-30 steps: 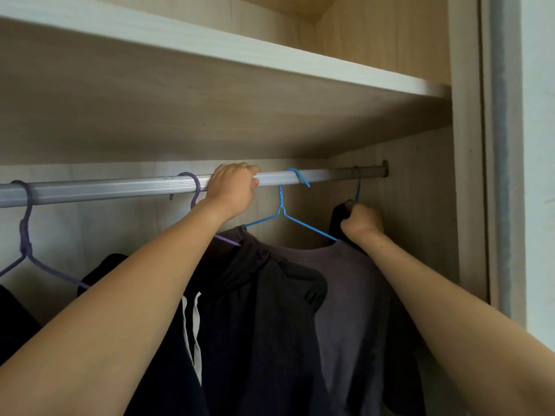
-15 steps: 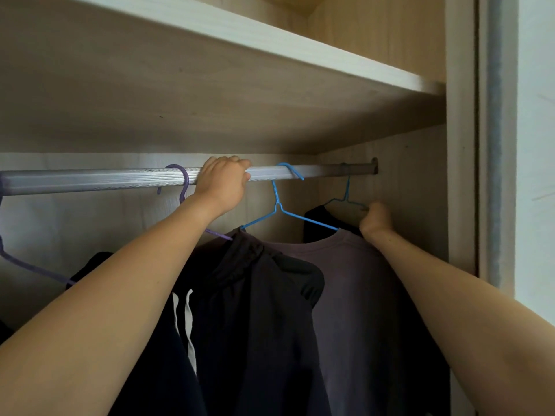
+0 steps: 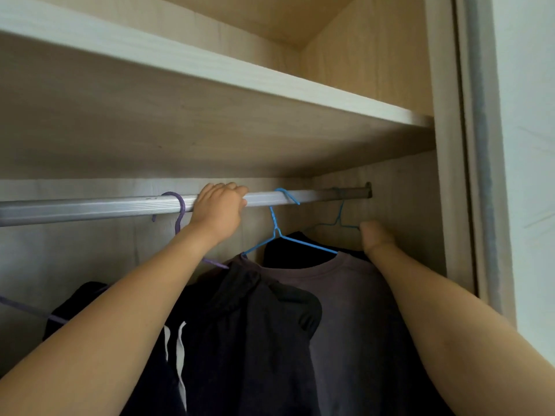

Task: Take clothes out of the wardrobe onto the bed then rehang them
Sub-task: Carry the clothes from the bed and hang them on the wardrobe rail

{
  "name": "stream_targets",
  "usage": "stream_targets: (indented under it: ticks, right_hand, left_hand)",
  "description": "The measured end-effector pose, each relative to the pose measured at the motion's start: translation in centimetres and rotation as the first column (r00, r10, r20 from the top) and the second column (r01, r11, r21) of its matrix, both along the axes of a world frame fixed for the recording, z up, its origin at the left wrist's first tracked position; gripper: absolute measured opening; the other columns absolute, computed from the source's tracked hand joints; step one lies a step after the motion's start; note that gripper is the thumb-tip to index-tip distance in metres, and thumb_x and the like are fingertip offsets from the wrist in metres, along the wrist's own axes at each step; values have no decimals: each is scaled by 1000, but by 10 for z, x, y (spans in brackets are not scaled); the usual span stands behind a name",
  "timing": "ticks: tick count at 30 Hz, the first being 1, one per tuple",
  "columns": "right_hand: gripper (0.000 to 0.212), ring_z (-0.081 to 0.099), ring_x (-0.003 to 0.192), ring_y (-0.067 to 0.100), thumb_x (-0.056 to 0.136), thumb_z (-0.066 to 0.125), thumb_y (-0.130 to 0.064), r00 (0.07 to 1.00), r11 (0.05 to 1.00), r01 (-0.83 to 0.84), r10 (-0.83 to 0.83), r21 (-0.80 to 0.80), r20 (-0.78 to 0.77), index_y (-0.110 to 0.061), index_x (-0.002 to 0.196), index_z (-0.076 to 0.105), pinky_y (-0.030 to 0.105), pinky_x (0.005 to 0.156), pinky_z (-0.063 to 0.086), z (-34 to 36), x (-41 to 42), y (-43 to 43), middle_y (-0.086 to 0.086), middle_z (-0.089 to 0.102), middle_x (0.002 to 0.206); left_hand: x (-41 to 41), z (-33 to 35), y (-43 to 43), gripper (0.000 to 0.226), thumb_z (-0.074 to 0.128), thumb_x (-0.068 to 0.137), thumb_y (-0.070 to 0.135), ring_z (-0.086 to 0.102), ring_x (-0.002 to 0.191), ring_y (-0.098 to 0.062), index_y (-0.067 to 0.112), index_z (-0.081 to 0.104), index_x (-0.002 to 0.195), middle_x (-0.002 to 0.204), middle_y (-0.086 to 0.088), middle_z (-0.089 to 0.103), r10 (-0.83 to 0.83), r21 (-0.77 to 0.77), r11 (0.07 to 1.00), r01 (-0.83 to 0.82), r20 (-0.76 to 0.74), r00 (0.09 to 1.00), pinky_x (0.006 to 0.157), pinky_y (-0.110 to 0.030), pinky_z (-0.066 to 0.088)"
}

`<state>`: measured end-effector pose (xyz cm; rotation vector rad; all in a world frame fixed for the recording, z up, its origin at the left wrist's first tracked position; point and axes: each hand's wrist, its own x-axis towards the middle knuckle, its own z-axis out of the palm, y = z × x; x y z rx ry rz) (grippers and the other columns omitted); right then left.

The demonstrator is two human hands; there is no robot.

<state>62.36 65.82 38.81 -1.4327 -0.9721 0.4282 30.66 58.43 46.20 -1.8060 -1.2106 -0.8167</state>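
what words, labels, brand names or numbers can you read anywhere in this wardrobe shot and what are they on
No readable text anywhere in this view.
Rail, shelf, blue hanger, purple hanger: bare, no marks or labels.
Grey top and dark hooded garment: no print or tag visible; the white stripes are plain bands, not letters.

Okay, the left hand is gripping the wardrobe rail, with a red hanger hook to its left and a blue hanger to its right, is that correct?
Not quite: in the head view the hanger hook left of the left hand is purple, not red. The hand does grip the rail, and the blue hanger hangs to its right.
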Motion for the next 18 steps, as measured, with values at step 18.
stream_targets:
  ticks: [18]
  right_hand:
    - [24,58,92,23,87,57,13,992,947,-12,52,322,-118,13,109,66,-1,59,44,-53,16,52,30,66,112]
  left_hand:
    - [-1,-4,1,25,43,97,20,59,95,-31,14,62,113,100,-8,66,1,62,998,1,-30,1000,80,-35,33]
